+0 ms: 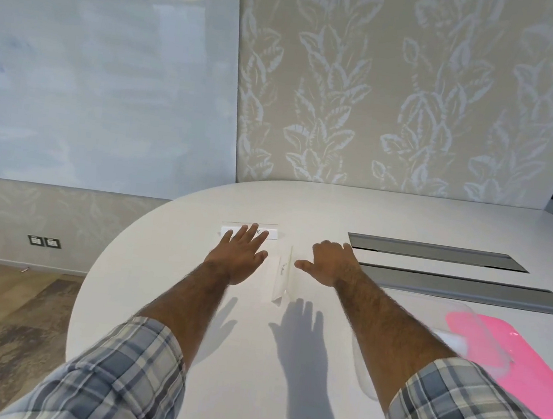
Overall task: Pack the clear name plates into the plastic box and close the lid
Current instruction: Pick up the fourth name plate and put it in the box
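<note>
Reaching over the white table (pixel 172 266): left hand (pixel 238 256), fingers spread, at the far name plate (pixel 274 234); right hand (pixel 329 263), thumb apart, fingers loosely bent, beside the near name plate (pixel 281 279), presumably gathering both for the clear plastic box (pixel 364 374), near right, pink lid (pixel 525 375) off.

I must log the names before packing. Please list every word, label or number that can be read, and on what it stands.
Far clear plastic name plate: dark handwriting, partly behind the left hand, unreadable.
Near clear plastic name plate: handwriting too small to read.
Large white wall board: faint blue smears, illegible.
No text can be quoted.
</note>
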The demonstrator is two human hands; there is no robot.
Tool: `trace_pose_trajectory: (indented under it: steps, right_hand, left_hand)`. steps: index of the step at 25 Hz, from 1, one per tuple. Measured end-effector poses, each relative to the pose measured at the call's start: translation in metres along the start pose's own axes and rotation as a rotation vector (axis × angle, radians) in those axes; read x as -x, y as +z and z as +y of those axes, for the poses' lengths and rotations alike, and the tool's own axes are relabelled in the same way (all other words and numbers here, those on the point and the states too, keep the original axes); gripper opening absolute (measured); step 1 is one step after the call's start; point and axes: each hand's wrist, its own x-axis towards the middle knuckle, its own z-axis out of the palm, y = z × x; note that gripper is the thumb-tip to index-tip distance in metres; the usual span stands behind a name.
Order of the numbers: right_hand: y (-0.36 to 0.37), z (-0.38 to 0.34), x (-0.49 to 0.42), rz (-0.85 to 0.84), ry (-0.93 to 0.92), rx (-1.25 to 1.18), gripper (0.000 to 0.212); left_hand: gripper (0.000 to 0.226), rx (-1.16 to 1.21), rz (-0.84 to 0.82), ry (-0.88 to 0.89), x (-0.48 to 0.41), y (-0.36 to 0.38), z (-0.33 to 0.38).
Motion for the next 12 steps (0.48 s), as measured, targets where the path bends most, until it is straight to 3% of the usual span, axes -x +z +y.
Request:
trace_pose_trajectory:
  steps: [12]
  right_hand:
    - [0.068,-0.086,-0.059,-0.243,0.487,-0.266,0.042]
  left_hand:
    - [0.064,-0.026,-0.109,0.181,-0.045,0.037,-0.092]
